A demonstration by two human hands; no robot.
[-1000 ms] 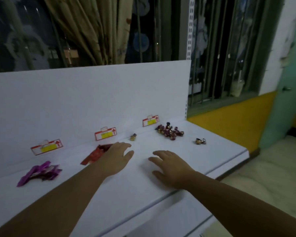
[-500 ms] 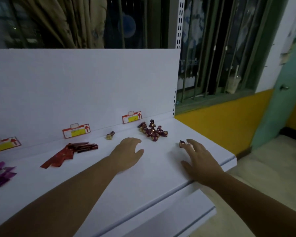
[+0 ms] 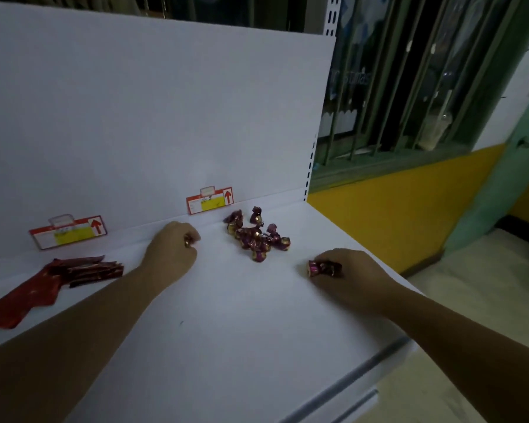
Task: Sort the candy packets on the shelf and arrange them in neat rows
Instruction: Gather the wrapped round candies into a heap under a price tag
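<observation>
"Two strays, one per hand, from where I stood. The left hand (image 3: 171,251) had its fingers curled round a small wrapped candy (image 3: 187,240), close to the back panel (image 3: 165,117) and near a price tag (image 3: 209,200)."

"And the right?"

"The right hand (image 3: 351,276) pinched a twist-wrapped candy (image 3: 322,268) against the shelf (image 3: 226,331), nearer the front edge. Its long axis ran roughly left to right."

"Where was the pile, then?"

"The heap of candies (image 3: 257,236) lay between the two hands, toward the back. It was right of the left hand, and left of and behind the right one. I'd judge the left hand a shade nearer, so its piece had the shorter trip. The red packets (image 3: 83,270) sat well apart, far left beside the forearm."
</observation>
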